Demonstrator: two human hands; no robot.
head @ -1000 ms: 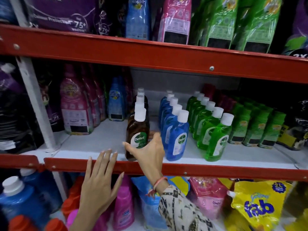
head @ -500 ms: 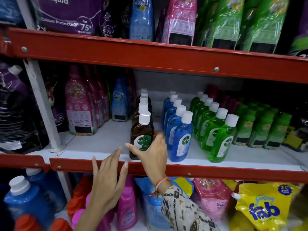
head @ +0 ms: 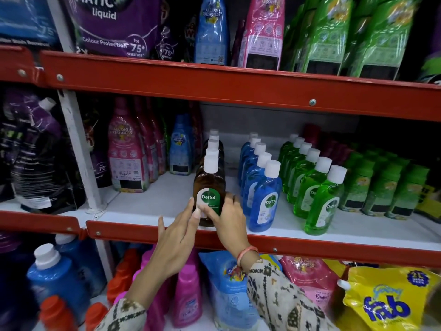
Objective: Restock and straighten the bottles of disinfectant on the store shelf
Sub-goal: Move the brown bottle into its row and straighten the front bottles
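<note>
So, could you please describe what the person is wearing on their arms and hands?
Both arms wear long cream sleeves with a dark geometric print, seen on the right sleeve and the left sleeve. The right wrist carries a pinkish-orange bangle and a tasselled thread band. The left hand and right hand are bare, with no gloves; the nails look longish.

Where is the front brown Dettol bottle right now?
Head view, centre: the brown white-capped Dettol bottle stands on the white middle shelf, front of its row, left of the blue Dettol bottles.
</note>
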